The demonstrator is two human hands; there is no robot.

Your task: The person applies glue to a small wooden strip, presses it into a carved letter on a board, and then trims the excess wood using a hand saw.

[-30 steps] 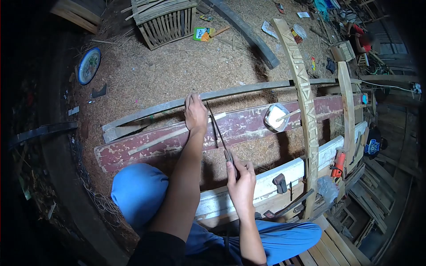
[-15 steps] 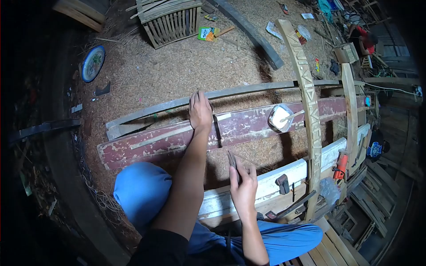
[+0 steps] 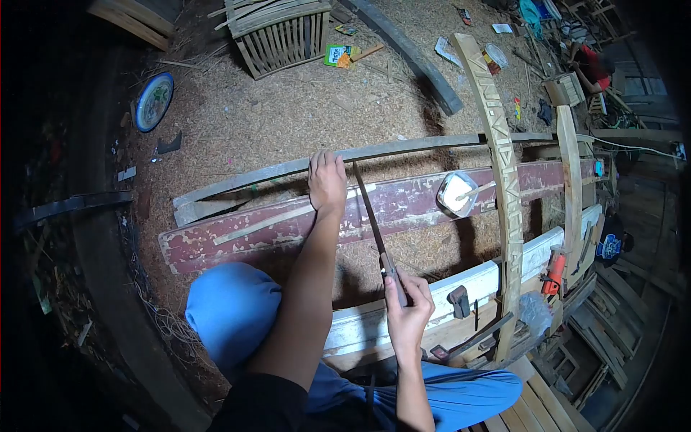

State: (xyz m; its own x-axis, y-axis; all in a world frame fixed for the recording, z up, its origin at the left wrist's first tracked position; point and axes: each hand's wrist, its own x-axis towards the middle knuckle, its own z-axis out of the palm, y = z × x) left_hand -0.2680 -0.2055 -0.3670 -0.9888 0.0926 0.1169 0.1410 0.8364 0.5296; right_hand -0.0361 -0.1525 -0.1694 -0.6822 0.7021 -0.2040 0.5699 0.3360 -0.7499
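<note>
My left hand is closed over the upper edge of a long grey wooden plank, fingers curled over its far side. My right hand grips the handle of a long knife, whose dark, narrow blade points away from me. The blade's tip lies close to the plank, just right of my left hand; whether it touches cannot be made out. Beneath runs a maroon board with flaking paint and a pale wood strip on it. A clear tub of white stuff with a stick in it stands on the board.
A carved wooden beam and a plain beam cross at right. Nearby are a white-painted board, an orange power tool and a dark block. A slatted crate stands farther off. A person in red is at far right.
My right hand has moved slightly down and right, and the knife has swung so its blade now shows full length, reaching toward the plank. My left hand stays nearly in place, its fingers shifted slightly.
</note>
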